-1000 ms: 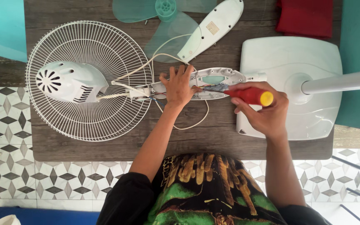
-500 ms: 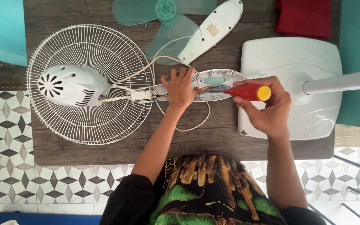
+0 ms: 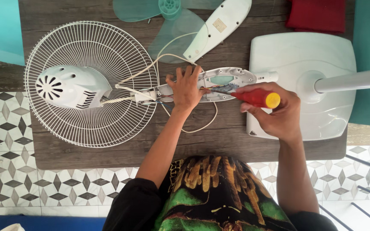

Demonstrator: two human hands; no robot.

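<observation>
An opened white fan control housing (image 3: pixel 223 81) lies on the dark wooden table (image 3: pixel 108 149), with wires showing inside. My left hand (image 3: pixel 186 88) presses flat on its left part, fingers spread. My right hand (image 3: pixel 275 112) grips a screwdriver (image 3: pixel 253 97) with a red handle and yellow end cap; its tip points left into the housing. White cables run from the housing to the white motor (image 3: pixel 71 87), which rests on the round wire fan guard (image 3: pixel 93 83).
The housing's white cover (image 3: pixel 219 26) lies above, beside translucent teal fan blades (image 3: pixel 163 17). A white fan base (image 3: pixel 305 81) with a grey pole (image 3: pixel 356 79) sits at the right. A red cloth (image 3: pixel 317 15) is at the top right. Patterned tile floor surrounds the table.
My right hand has shifted the screwdriver slightly, keeping its tip in the housing. My left hand stays pressed on the housing.
</observation>
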